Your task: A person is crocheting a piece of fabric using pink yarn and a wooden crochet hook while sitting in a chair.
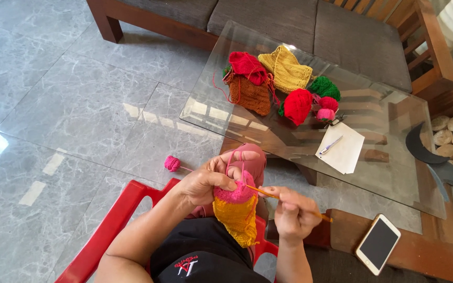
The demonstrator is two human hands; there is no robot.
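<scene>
My left hand [203,183] grips the top of a crochet piece [236,208] that is pink above and yellow-orange below, hanging over my lap. Pink yarn loops over my left fingers and runs to a small pink yarn ball [172,163] on the floor. My right hand [293,210] pinches an orange crochet hook [268,194] whose tip goes into the pink edge of the piece.
A glass table [394,157] ahead carries red, brown, yellow and green crochet pieces and yarn [268,84], plus white paper with a pen [340,148]. A phone [377,243] lies on a wooden ledge at right. I sit on a red plastic chair [111,225]; a grey sofa [300,21] stands behind.
</scene>
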